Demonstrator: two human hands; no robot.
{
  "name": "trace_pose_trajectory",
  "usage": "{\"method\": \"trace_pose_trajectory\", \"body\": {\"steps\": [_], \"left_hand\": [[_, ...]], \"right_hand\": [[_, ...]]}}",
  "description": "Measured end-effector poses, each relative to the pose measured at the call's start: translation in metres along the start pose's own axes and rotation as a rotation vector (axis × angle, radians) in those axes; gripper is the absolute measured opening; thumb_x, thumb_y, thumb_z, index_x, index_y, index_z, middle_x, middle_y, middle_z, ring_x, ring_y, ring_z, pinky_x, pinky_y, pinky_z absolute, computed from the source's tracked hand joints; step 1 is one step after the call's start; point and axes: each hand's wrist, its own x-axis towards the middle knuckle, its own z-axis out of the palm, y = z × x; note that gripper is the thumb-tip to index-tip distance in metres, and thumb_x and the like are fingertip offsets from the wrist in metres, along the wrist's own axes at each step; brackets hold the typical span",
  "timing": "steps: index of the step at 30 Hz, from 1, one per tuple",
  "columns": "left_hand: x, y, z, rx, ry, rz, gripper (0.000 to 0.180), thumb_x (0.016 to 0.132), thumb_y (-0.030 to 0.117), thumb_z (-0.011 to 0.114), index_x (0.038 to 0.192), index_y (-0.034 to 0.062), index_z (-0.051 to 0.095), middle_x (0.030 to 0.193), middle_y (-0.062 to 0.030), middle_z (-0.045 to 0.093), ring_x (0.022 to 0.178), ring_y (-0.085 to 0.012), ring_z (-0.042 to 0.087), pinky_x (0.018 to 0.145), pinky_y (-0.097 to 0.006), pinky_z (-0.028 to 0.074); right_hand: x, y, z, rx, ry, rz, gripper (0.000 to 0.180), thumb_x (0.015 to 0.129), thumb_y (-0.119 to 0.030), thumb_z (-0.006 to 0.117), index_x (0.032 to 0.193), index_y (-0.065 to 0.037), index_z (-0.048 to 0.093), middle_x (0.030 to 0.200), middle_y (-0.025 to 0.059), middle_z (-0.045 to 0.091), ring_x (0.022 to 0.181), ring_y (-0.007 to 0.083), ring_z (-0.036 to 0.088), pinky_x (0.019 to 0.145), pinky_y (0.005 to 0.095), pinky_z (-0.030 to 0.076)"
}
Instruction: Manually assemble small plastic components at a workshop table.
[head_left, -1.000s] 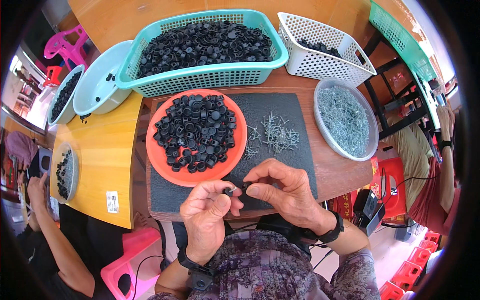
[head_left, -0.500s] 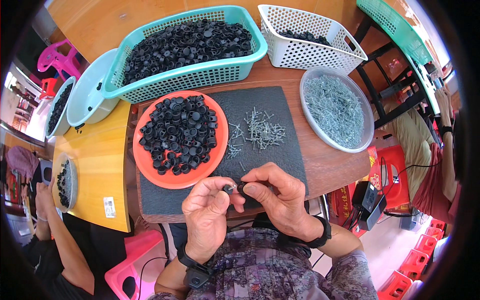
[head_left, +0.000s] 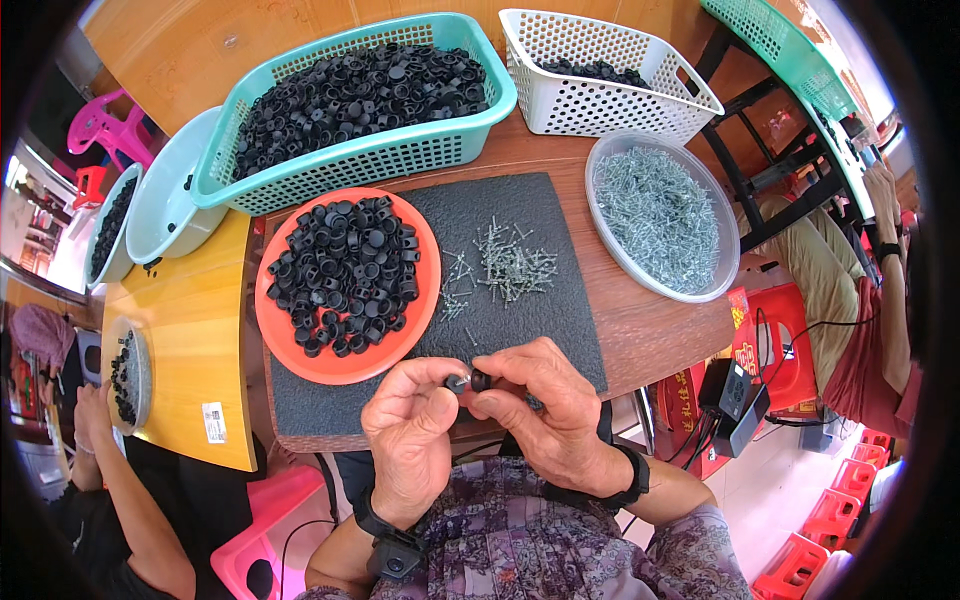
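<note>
My left hand [head_left: 408, 435] is closed, pinching a small black plastic cap [head_left: 456, 384] with a shiny metal bit at its edge between thumb and forefinger. Close beside it, my right hand [head_left: 548, 420] grips another small round black cap [head_left: 481, 380] in its fingertips. Both hands meet over the near edge of a dark textured mat [head_left: 520, 200]. Whether the two pieces touch is too small to tell. Beyond my left hand stands an orange-red plate [head_left: 428, 240] heaped with black caps [head_left: 345, 270]. A loose pile of small silver screws [head_left: 515, 262] lies on the mat.
Behind are a teal basket [head_left: 350, 160] full of black parts and a white basket [head_left: 610, 115]. A clear tub [head_left: 735, 230] of screws stands right. Pale bowls [head_left: 180, 240] and a grey dish [head_left: 143, 375] sit left. Other people's arms [head_left: 130, 500] show at both sides.
The view has shifted slightly, so the table's contents sit a little further left. My hands stay together; the right-hand cap has turned a bit and sits closer to the left-hand one.
</note>
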Motion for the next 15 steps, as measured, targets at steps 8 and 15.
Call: {"method": "trace_pose_trajectory", "body": {"steps": [8, 15], "left_hand": [[0.0, 0.008, 0.005, 0.001, -0.057, -0.032, 0.026, 0.081, 0.014, 0.069, 0.098, -0.0042, 0.059, 0.094, -0.0096, 0.061, 0.077, -0.0161, 0.06, 0.07, -0.029, 0.051], [-0.002, 0.009, 0.0, 0.106, -0.044, -0.013, 0.022, 0.08, 0.007, 0.069, 0.098, -0.0032, 0.062, 0.09, -0.008, 0.061, 0.073, -0.0136, 0.061, 0.065, -0.025, 0.052]], "right_hand": [[-0.001, -0.002, -0.011, 0.308, -0.021, 0.252, 0.026, 0.079, 0.0, 0.066, 0.105, -0.001, 0.063, 0.091, 0.0067, 0.058, 0.077, 0.0112, 0.054, 0.065, 0.0225, 0.046], [0.0, -0.001, -0.018, 0.692, -0.113, 0.458, 0.025, 0.083, 0.002, 0.063, 0.108, 0.001, 0.062, 0.096, 0.0042, 0.059, 0.08, 0.0084, 0.055, 0.075, 0.0219, 0.047]]}}
